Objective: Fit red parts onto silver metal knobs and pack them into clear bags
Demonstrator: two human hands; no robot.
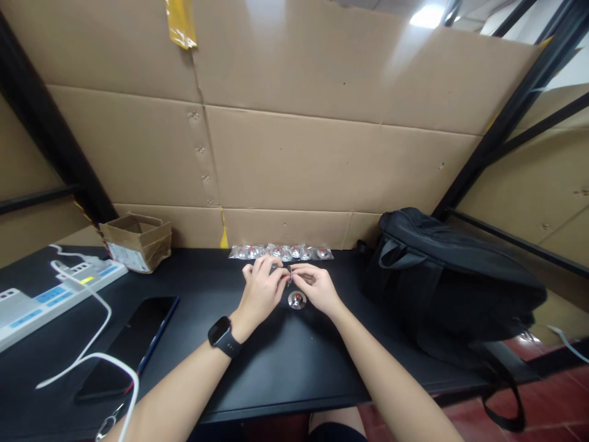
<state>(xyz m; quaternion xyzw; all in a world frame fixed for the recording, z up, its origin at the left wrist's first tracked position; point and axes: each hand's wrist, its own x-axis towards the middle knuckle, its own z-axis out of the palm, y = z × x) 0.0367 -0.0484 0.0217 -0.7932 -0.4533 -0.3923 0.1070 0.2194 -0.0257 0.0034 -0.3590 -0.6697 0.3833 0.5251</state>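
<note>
My left hand (264, 283), with a dark watch on its wrist, meets my right hand (316, 286) over the black table. Fingertips of both hands pinch a small dark, thin part (289, 275), mostly covered by the fingers; its kind cannot be made out. Just below the fingers a round silver metal disc with a red centre (297, 299) lies on the table. Behind the hands, along the cardboard wall, runs a row of several similar silver and red pieces in clear plastic bags (278, 252).
On the left are a power strip (50, 301) with white cables, a black phone (131, 347) and an open cardboard box (138, 240). A black backpack (442, 282) takes up the right side, its strap hanging past the table edge. A cardboard wall (285, 159) closes off the back.
</note>
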